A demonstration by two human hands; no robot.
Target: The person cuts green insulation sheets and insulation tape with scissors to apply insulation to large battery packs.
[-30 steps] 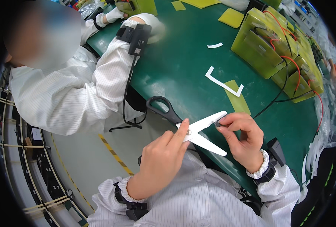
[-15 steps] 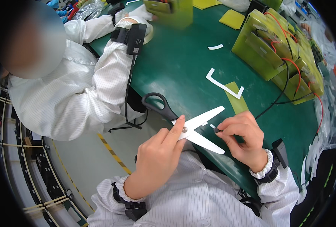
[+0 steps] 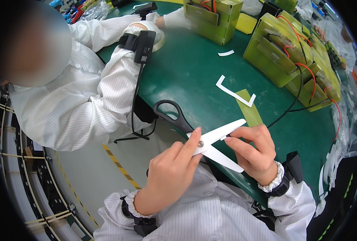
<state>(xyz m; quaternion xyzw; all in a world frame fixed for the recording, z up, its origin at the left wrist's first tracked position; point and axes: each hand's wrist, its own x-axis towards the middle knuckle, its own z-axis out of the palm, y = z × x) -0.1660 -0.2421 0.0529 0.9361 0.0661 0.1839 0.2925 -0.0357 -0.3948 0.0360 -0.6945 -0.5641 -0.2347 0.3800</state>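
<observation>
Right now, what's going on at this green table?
Someone in a striped white coat holds scissors, blades spread, in the left hand. The right hand pinches a small dark piece, mostly hidden by the fingers, close to one blade. On the table, an angular white strip lies partly over a yellow-green sheet. Farther off, a co-worker's hand is at a yellow-green pack, and wired packs stand to the right.

Up top, the co-worker (image 3: 58, 106) has brought the yellow-green block (image 3: 214, 30) clockwise over the bench (image 3: 178, 68), from about eleven-thirty to just past twelve! Closer in, the right hand (image 3: 255, 153) closes last half-second's gap, back beside the upper scissor blade (image 3: 226, 129), three o'clock from the pivot (image 3: 200, 143).
</observation>
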